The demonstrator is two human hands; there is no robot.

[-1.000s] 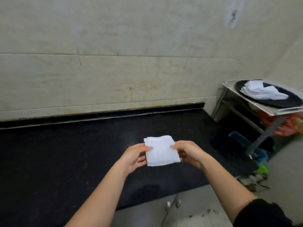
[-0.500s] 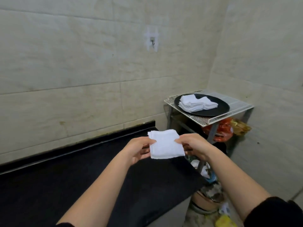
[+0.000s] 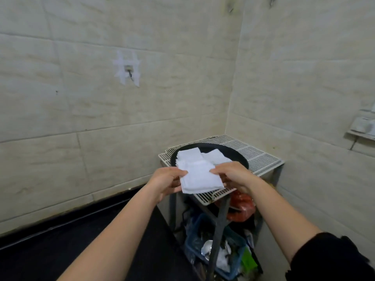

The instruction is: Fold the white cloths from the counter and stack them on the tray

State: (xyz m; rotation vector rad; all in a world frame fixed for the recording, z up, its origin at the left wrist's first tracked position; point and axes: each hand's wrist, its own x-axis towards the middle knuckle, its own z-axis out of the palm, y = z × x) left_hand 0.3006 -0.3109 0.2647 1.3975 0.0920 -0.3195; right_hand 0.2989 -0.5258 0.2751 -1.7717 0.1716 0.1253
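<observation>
A folded white cloth (image 3: 199, 178) is held in the air between both hands, over the near rim of the black round tray (image 3: 238, 157). My left hand (image 3: 165, 180) pinches its left edge and my right hand (image 3: 232, 172) pinches its right edge. On the tray behind it lie stacks of folded white cloths (image 3: 189, 156). The held cloth hides the front of those stacks.
The tray sits on a white wire rack (image 3: 261, 157) in the corner of tiled walls. Under the rack are a red bag (image 3: 241, 207) and a blue basket (image 3: 233, 270) of clutter. The black counter (image 3: 60, 256) runs along the lower left. A hook (image 3: 129, 73) hangs on the wall.
The view swung right and both hands carried the folded cloth from above the counter toward the rack, so it now hovers over the tray's near edge.
</observation>
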